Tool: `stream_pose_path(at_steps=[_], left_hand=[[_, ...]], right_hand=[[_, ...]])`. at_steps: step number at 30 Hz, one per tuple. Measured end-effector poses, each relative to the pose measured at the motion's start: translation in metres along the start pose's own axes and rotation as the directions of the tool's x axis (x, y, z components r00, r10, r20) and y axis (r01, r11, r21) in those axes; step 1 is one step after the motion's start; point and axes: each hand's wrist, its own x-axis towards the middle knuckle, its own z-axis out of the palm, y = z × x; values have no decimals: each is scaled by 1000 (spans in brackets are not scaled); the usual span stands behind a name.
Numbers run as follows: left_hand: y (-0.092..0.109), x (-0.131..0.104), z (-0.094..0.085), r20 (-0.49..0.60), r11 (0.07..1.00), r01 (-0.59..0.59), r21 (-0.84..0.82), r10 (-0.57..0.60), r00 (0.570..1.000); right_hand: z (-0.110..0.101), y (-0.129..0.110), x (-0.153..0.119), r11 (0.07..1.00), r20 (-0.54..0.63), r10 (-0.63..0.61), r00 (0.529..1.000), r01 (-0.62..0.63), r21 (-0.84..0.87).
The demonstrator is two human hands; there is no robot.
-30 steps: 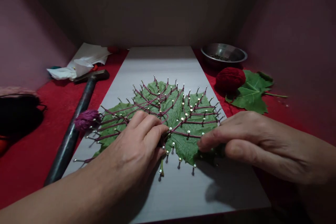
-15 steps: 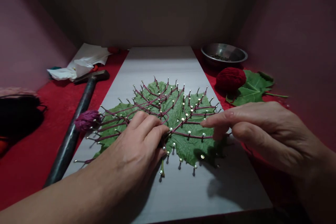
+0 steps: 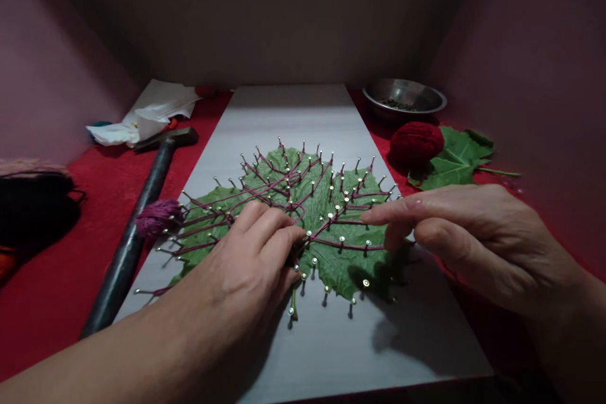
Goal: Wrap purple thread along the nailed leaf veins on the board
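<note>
At your far left, black yarn (image 3: 35,208) is sitting on the red cloth (image 3: 104,202). Next, the hammer (image 3: 135,233) is lying with its head away from you, near some crumpled white paper (image 3: 137,123). The purple yarn ball (image 3: 160,218) is resting by the hammer's handle.

Your left hand (image 3: 250,259) is reaching in from the low left, back up, with its fingers bending down over the middle of the big green leaf (image 3: 319,196). Its fingertips are hiding behind the hand, so I can't tell if they are pinching the purple thread (image 3: 353,243). This hand is staying in about the same spot as a second ago.

The big leaf is lying on the white board (image 3: 293,107), with nails (image 3: 341,240) standing all over it and thread going around many of them.

Your right hand (image 3: 478,240) is coming in from the right, holding nothing. Its pointer finger is poking left, at or just over a thread line, and its thumb is sticking out below. A second ago that finger was lower, nearer the leaf's bottom edge; now a low nail is showing there.

Farther right, the metal bowl (image 3: 404,98) is sitting behind the red yarn ball (image 3: 416,144), which is resting by another green leaf (image 3: 457,161).
</note>
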Motion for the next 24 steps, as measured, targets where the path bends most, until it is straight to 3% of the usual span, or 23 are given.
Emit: stream_pose_path(at_steps=[7, 11, 16, 24], left_hand=[[1, 1, 0, 58, 999, 47, -14, -46, 997], [1, -1, 1, 44, 999, 39, -15, -38, 998], [-1, -1, 2, 30, 999, 30, -13, -30, 999], [-1, -2, 3, 25, 999, 29, -28, -28, 999]], right_hand=[[2, 2, -6, 992, -252, 124, 960, -110, 70], [6, 4, -8, 991, -316, 129, 940, -117, 58], [11, 3, -7, 989, -320, 149, 936, -144, 38], [9, 6, 0, 991, -220, 98, 971, -115, -67]])
